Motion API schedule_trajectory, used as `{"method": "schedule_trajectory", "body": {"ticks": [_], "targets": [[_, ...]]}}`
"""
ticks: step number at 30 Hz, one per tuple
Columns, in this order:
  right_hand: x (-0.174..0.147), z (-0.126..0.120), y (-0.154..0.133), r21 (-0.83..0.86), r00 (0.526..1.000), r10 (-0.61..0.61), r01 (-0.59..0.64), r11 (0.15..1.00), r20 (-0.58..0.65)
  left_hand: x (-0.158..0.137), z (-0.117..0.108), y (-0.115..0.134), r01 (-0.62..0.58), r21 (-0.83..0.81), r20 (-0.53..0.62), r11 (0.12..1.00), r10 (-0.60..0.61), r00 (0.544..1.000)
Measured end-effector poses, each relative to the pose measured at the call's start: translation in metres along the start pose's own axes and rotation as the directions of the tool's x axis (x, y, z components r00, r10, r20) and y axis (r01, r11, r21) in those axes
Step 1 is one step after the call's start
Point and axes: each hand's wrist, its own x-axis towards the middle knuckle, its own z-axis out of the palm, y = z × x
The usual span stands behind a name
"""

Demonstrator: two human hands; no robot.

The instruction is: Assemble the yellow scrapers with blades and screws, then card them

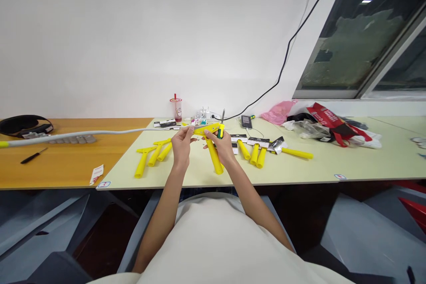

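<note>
My right hand [223, 145] is closed around a yellow T-shaped handle [214, 159], like a squeegee handle, held up over the table. A screwdriver [221, 130] with a yellow-green grip is also in this hand, its shaft pointing up. With fingertips pinched, my left hand [182, 142] is at the left end of the handle's crosspiece; whether a small part is between the fingers I cannot tell. Several more yellow handles [142, 162] lie to the left. On the right are other yellow handles [254, 154] with black-and-white cards at their heads.
A grey-white cord [100, 132] runs from the left edge to behind my left hand. At the back are a cup with a straw [176, 108], white plugs [204, 112] and a dark device [246, 121]. Bags [336, 124] lie right; a black screwdriver [33, 156] lies left.
</note>
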Motion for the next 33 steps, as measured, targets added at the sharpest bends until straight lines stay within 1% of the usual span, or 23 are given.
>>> {"method": "schedule_trajectory", "body": {"ticks": [3,6,15,20,27,33], "targets": [[-0.001,0.002,0.004,0.022,1.0,-0.001,0.001,1.0,-0.01,-0.001,0.001,-0.002,0.007,-0.05,-0.027,0.999,-0.008,1.0],[0.0,0.002,0.006,0.037,1.0,-0.001,0.002,0.999,-0.018,-0.001,0.002,-0.004,0.014,-0.064,-0.037,0.998,-0.016,0.999],[-0.002,0.004,0.008,0.02,1.0,-0.003,0.003,1.0,-0.028,-0.001,-0.002,-0.004,-0.044,0.019,-0.027,0.999,0.044,0.999],[-0.003,0.007,0.007,0.026,0.999,0.005,-0.004,1.0,-0.034,-0.002,-0.001,-0.003,-0.078,0.033,-0.024,0.996,0.079,0.997],[0.004,0.003,0.003,0.019,0.998,0.063,-0.063,0.998,-0.005,-0.002,0.0,-0.003,-0.092,0.013,-0.011,0.996,0.092,0.996],[0.012,-0.003,0.003,-0.001,0.998,0.055,-0.055,0.999,0.035,-0.004,0.002,-0.002,-0.077,0.011,0.037,0.997,0.076,0.996]]}}
